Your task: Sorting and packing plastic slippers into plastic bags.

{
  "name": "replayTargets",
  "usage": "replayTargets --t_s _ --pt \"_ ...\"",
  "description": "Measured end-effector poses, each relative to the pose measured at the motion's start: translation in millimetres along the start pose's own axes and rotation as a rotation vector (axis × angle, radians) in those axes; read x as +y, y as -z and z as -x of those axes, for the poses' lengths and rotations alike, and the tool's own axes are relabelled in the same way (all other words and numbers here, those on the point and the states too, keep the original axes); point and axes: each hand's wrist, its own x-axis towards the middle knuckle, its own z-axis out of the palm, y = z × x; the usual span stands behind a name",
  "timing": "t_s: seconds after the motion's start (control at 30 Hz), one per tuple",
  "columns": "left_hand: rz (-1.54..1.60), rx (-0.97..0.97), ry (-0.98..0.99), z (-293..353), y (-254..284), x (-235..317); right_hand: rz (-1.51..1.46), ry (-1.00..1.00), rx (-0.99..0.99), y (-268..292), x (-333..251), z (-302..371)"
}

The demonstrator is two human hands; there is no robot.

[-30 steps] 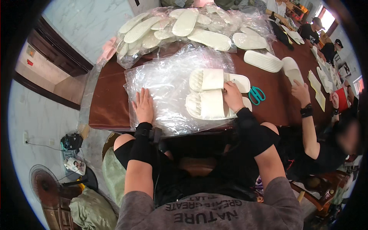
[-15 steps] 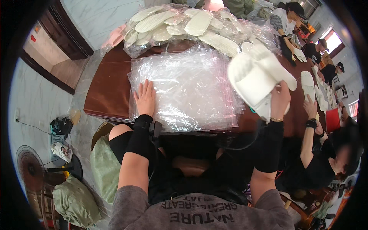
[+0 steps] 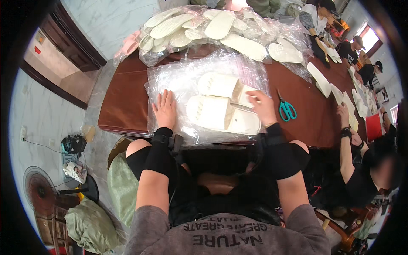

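A pair of cream slide slippers (image 3: 211, 111) lies side by side on a stack of clear plastic bags (image 3: 180, 74), straps toward the left and heels toward the right. At the heel end, my right hand (image 3: 263, 108) has its fingers curled on the farther slipper (image 3: 216, 83). My left hand (image 3: 165, 111) is spread flat on the left part of the bags, apart from the slippers. To the right of the stack, scissors (image 3: 287, 111) with teal handles rest on the brown table cover (image 3: 123, 102).
Behind the stack is a heap of bagged cream slippers (image 3: 170, 27), with a pink bagged pair (image 3: 128, 44) at its left. More slippers (image 3: 318, 79) line the table's right side, where a co-worker's hand (image 3: 343, 115) reaches in. A fan (image 3: 40, 185) stands at the left.
My right hand has brought the slippers from the right side of the table leftward onto the bags. The scissors now show fully. My left hand stays flat on the stack.
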Motion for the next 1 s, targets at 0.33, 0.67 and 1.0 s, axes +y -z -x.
replayTargets --t_s 0.33,0.67,1.0 --pt "-0.070 -0.079 -0.145 -10 93 20 0.983 -0.157 -0.106 111 86 25" --pt "0.381 -0.210 -0.362 71 56 208 0.997 -0.219 0.062 92 75 13" --pt "0.207 -0.200 -0.328 63 22 218 0.739 -0.434 0.082 97 72 10"
